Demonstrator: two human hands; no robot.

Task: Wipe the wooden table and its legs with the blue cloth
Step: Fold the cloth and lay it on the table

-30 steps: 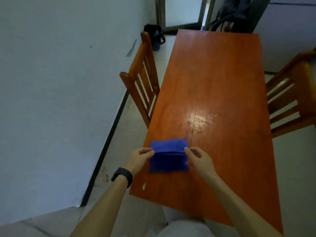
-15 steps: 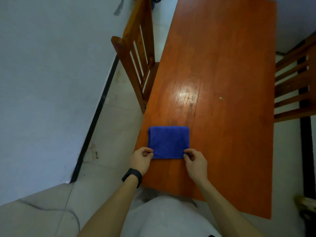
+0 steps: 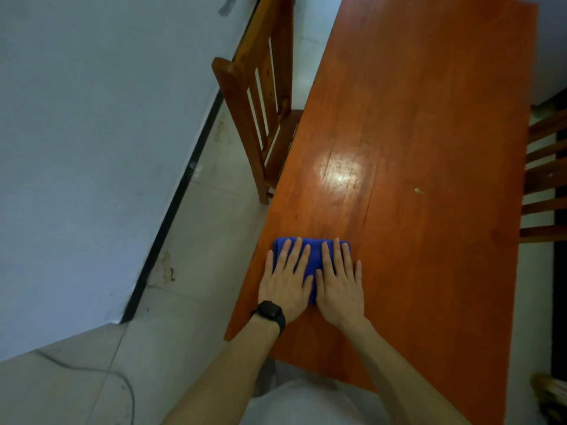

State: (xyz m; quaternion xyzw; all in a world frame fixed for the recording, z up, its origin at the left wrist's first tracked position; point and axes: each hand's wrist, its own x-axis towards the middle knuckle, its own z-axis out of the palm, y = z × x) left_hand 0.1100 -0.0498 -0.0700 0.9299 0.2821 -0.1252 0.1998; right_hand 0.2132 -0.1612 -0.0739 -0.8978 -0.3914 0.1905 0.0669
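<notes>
Head view: left hand (image 3: 283,279) and right hand (image 3: 339,285) press flat, fingers straight, atop blue cloth (image 3: 313,251).

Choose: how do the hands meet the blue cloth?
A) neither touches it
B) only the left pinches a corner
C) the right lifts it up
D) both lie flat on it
D: the left hand and the right hand lie flat, fingers straight, on the blue cloth on the wooden table.
</notes>
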